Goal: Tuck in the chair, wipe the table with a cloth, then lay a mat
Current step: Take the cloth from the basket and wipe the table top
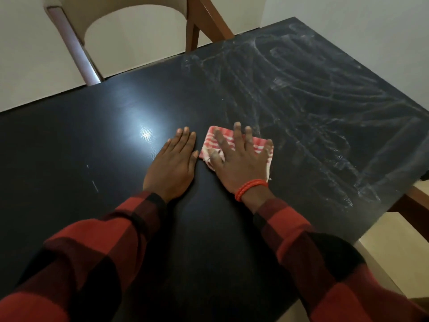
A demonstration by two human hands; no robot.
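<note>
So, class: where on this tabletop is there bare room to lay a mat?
Bare dark top lies left of the left hand, toward the chair, and on the streaked stretch right of the cloth. It is crowded only mid-table, where the right hand presses the cloth.

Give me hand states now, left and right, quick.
Left hand: open, flat on the table, holding nothing.
Right hand: open, fingers spread, pressing the cloth onto the table.

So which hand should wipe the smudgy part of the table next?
The right hand. It already presses flat on the cloth, and the streaky part of the table lies on its side. The left hand rests flat on bare tabletop.
</note>
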